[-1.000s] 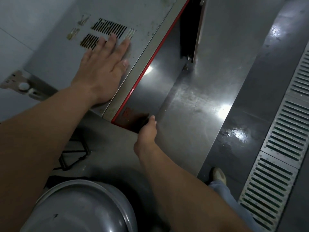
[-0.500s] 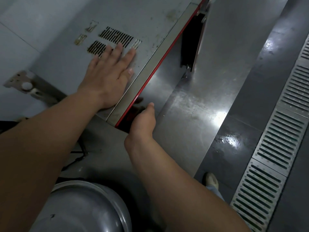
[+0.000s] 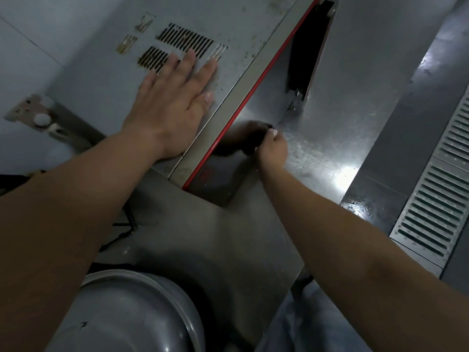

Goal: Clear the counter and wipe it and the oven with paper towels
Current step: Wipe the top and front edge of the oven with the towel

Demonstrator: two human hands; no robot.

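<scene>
Left hand flat on the oven top, right hand curled at the oven front.

The left hand [image 3: 172, 107] lies palm down with fingers spread on the grey top of the oven [image 3: 106, 80] in the upper middle of the frame, its fingertips at the vent slots [image 3: 186, 43]. The right hand [image 3: 271, 148], at the centre of the frame, has its grip curled shut against the dark oven front just below the red trim [image 3: 243, 107]; whether it pinches a paper towel I cannot tell, only a small pale spot shows at the thumb. The steel desk [image 3: 324, 153] shines to its right. A grey domed lid [image 3: 132, 313] sits at the lower left, and a floor drain grate [image 3: 431, 199] runs down the right edge.
</scene>
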